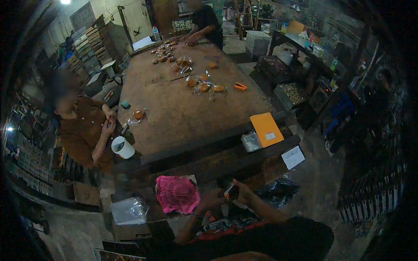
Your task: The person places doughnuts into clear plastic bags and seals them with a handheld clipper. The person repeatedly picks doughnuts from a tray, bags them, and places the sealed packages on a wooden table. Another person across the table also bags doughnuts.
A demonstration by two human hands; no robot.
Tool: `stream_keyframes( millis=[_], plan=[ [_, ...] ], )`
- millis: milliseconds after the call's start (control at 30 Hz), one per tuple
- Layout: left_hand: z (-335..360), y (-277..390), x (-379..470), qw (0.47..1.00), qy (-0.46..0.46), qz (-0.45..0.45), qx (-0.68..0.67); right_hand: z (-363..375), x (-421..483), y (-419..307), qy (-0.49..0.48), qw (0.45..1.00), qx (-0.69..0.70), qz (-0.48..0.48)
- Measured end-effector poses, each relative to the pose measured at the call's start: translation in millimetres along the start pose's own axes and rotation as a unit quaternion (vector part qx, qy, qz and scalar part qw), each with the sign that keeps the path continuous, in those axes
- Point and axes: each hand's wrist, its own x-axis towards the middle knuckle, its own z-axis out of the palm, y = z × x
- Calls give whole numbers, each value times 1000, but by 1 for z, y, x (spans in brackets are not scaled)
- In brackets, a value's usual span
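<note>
My right hand (243, 193) grips a small pale thing with an orange end (229, 190) in front of my lap. Its kind is too dark and blurred to tell. My left hand (209, 199) is close beside it, dim, with its fingertips reaching towards the small thing; whether they hold anything is hidden in shadow. Just left of my left hand lies a bright pink cloth hat or cover (178, 194). Farther left are clear plastic bags (129, 211). A black plastic bag (278, 192) lies beyond my right forearm.
A large wooden table (196, 120) bears round orange-brown items in clear wrap (204, 85), an orange stapler (240, 86) and a white cup (123, 148). An orange-yellow envelope (266, 130) rests on the near ledge by a written paper (293, 158). Two people work at the table's left and far sides.
</note>
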Motion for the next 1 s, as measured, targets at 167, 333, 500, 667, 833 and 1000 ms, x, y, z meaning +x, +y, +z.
stream_keyframes(
  millis=[167,333,500,667,833,1000],
  plan=[
    [-4,28,14,939,-68,37,-334,-10,21,-12,-49,990,-132,2],
    [19,2,50,920,-62,59,-383,-25,62,-38,29,910,-413,-6],
    [23,-10,95,955,-37,5,-294,-29,88,-63,40,920,-379,-96],
    [-4,-6,111,962,-43,-75,-261,-60,112,-94,70,967,-224,-101],
    [-25,-24,108,957,87,-34,-275,-86,140,-123,111,830,-493,-237],
    [-64,-40,93,963,162,-61,-207,-49,134,-151,107,768,-613,-148]
  ],
)
